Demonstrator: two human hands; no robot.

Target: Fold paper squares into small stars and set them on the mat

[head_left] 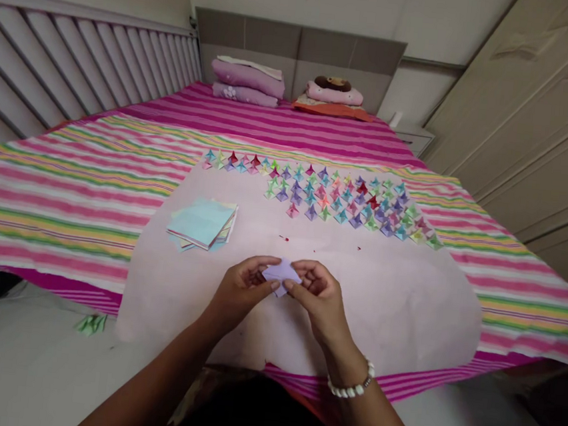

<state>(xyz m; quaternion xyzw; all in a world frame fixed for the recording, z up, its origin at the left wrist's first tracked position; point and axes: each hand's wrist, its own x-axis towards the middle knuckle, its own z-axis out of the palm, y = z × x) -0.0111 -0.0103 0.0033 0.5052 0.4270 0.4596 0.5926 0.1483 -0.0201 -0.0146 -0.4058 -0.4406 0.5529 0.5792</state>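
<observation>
My left hand [242, 287] and my right hand [319, 297] meet over a pale pink sheet [396, 304] spread on the bed. Both pinch a small folded piece of lilac paper [282, 274] between fingers and thumbs. A white bead bracelet [351, 388] circles my right wrist. To the left of the hands lies a stack of square paper sheets [202, 224], light blue on top. Beyond the hands, several small folded paper shapes [335, 198] in many colours stand in rows across the sheet.
The bed has a pink, green and yellow striped cover [66, 179]. Folded pillows [249, 79] and a cushion [332, 97] sit by the headboard. A slatted rail [52, 57] runs along the left, wardrobe doors [539, 117] on the right. A green paper scrap [91, 323] lies on the floor.
</observation>
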